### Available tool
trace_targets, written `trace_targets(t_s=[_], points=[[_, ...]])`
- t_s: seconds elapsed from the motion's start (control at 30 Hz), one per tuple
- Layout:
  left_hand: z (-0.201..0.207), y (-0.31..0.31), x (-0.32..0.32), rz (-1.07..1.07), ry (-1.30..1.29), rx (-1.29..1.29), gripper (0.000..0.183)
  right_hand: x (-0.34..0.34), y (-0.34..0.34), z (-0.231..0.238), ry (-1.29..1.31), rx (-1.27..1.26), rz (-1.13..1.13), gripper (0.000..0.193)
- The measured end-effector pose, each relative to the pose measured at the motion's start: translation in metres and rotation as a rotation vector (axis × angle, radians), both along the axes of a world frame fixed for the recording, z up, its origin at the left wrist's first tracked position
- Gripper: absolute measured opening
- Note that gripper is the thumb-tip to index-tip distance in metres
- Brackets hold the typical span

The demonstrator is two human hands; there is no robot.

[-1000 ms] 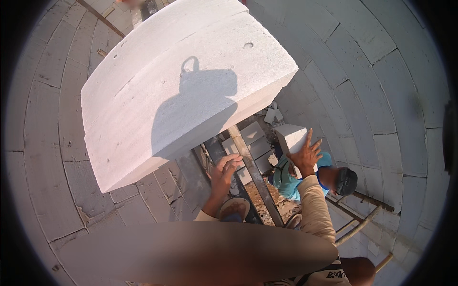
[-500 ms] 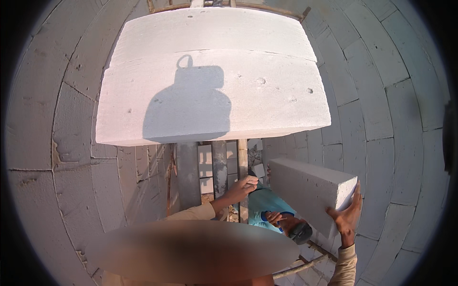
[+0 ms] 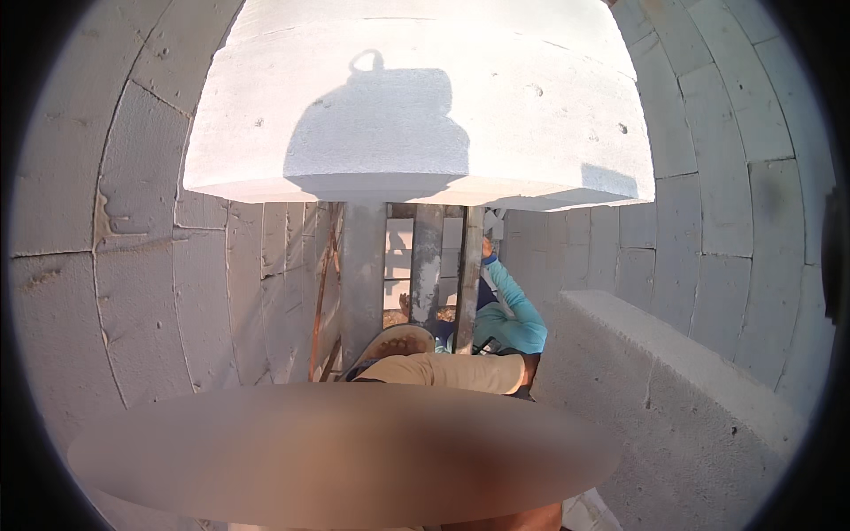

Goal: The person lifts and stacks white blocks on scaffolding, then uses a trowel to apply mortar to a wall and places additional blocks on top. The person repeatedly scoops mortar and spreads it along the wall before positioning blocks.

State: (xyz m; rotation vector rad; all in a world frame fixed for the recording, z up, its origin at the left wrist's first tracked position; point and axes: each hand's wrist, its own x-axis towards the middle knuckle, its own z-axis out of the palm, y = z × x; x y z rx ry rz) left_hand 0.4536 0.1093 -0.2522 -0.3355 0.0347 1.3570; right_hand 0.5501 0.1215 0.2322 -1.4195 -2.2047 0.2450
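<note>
A large pale grey masonry block (image 3: 655, 407) fills the lower right, tilted and close to me. My left forearm in its beige sleeve crosses the lower middle toward the block's left edge. Only a dark sliver of my left hand (image 3: 531, 368) shows there, beside the block; its fingers are hidden, so its grip cannot be made out. My right hand is out of sight. Ahead lie sunlit white blocks (image 3: 531, 115) with a shadow across them. A blurred oval covers the bottom of the view.
Block walls rise at left (image 3: 142, 221) and right (image 3: 726, 203). Grey planks (image 3: 363, 274) and a narrow timber (image 3: 467, 283) run beneath the white blocks. Below them is a co-worker in a teal sleeve (image 3: 518, 305). A thin reddish pole (image 3: 320, 305) stands at left.
The grey block has come much nearer and now fills the lower right. My right hand, earlier on its end, has left view. My left hand has moved right and down, toward the block.
</note>
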Motion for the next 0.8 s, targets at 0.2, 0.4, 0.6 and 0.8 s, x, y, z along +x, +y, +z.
trace_targets(t_s=[0.2,0.4,0.6,0.8], points=[[-0.005,-0.139,-0.124,0.254,0.256,-0.204,0.048,0.019,0.041,-0.035,0.207,-0.179,0.116,0.087],[0.024,-0.327,-0.223,0.561,0.521,-0.510,0.049,0.007,0.124,-0.159,0.572,-0.722,0.239,0.074],[0.008,-0.428,-0.269,0.600,0.764,-0.859,0.050,-0.072,0.143,-0.382,0.671,-1.186,0.211,0.068],[-0.004,-0.468,-0.297,0.515,0.886,-1.000,0.051,-0.135,0.109,-0.475,0.743,-1.467,0.207,0.063]])
